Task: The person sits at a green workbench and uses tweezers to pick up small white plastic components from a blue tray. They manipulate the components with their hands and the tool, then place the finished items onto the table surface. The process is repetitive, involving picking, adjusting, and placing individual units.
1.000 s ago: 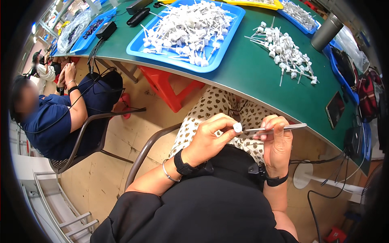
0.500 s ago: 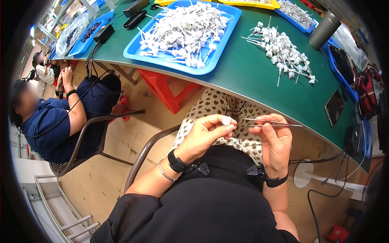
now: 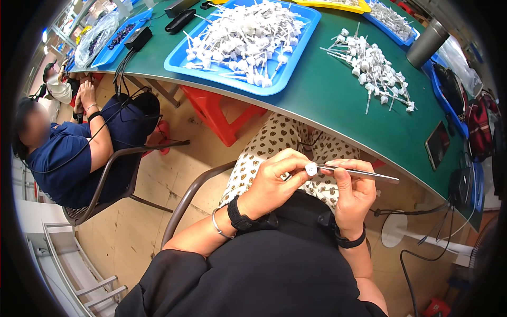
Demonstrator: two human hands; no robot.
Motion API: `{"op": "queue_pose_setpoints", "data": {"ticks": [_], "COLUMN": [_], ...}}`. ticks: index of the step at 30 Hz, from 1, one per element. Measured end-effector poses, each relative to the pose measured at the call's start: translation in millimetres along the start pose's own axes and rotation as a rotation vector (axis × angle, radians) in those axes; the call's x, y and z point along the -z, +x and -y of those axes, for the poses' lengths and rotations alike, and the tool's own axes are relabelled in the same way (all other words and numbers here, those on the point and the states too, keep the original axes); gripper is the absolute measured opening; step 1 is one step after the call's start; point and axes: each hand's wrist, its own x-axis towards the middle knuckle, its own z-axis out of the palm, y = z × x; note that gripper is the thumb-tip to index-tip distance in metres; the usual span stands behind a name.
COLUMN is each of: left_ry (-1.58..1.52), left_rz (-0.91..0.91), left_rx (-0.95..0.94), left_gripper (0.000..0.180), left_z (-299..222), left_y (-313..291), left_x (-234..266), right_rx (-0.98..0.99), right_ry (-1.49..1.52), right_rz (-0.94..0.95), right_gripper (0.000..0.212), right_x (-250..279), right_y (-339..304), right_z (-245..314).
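My left hand (image 3: 274,182) pinches a small white plastic part (image 3: 311,168) with a round head between thumb and fingertips, above my lap. In my right hand (image 3: 353,198), thumb and fingers close on metal tweezers (image 3: 372,175). Their tips meet the white part's head; whether they grip it or only touch it I cannot tell. Beyond my hands, a blue tray (image 3: 305,39) on the green table (image 3: 338,113) holds a heap of similar white parts with thin stems. To its right a smaller pile of white parts (image 3: 377,68) lies directly on the tabletop.
A phone (image 3: 437,145) and a grey metal flask (image 3: 428,44) stand toward the table's right. Cables run from a black box (image 3: 138,38) over the left edge. A red stool (image 3: 222,119) is under the table. Another person (image 3: 74,148) sits at the left.
The tweezers have come to the white part's head, and their prongs, apart before, are now together. The round head has turned toward me. My right hand has moved slightly left and down.
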Motion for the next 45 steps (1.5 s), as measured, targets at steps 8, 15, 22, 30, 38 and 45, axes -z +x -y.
{"op": "queue_pose_setpoints", "data": {"ticks": [8,15,22,30,38,45], "left_ry": [0.099,0.161,0.174,0.180,0.185,0.175], "left_rz": [-0.001,-0.014,-0.015,-0.005,-0.007,-0.002], "left_rx": [-0.068,-0.097,-0.098,-0.078,-0.072,-0.064], "left_gripper": [0.015,0.012,0.011,0.011,0.011,0.011], "left_z": [4.4,2.0,7.2,5.3,5.9,6.5], "left_y": [-0.1,1.1,-0.8,-1.2,-2.1,-2.6], "left_x": [-0.9,-1.2,-0.9,-1.3,-1.5,-0.7], "right_rx": [0.021,0.032,0.019,0.008,-0.015,-0.033], "right_ry": [-0.052,-0.037,-0.065,-0.095,-0.019,-0.020], "right_rz": [-0.007,-0.016,-0.001,-0.007,0.017,0.004], "right_gripper": [0.014,0.013,0.012,0.012,0.012,0.012], "right_x": [-2.3,-5.2,-2.7,-2.6,-0.3,-2.9], "right_y": [-3.5,-3.4,-5.2,-5.4,-4.1,-4.0], "right_z": [-5.7,-5.1,-9.4,-8.6,-9.3,-6.4]}}
